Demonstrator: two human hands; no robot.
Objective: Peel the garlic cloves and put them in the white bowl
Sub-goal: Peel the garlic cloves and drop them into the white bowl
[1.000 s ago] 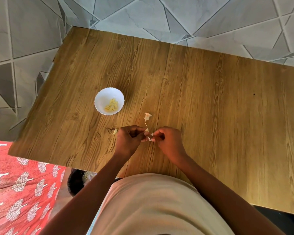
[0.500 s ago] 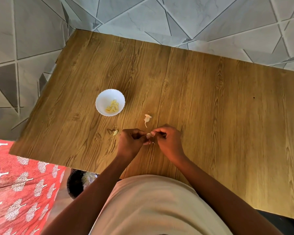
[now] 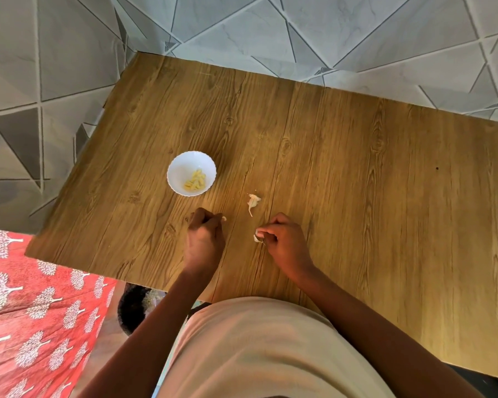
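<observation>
The left hand (image 3: 204,239) is curled over the wooden table (image 3: 357,196), its fingertips pinching one small pale piece, the garlic clove (image 3: 223,218), whose tip shows just past the fingers; whether it is peeled cannot be told. The right hand (image 3: 285,242) is apart from the left, its thumb and fingers pinching a bit of white papery skin (image 3: 257,237) at its left edge. Between and beyond the two hands, one loose garlic peel (image 3: 253,203) lies alone on the table. Farther out, up and left of the left hand, stands the single white bowl (image 3: 181,168), holding a small heap of yellowish peeled cloves (image 3: 196,180) too bunched to count. A red cloth (image 3: 26,311) with white tree prints lies below the table's left edge.
</observation>
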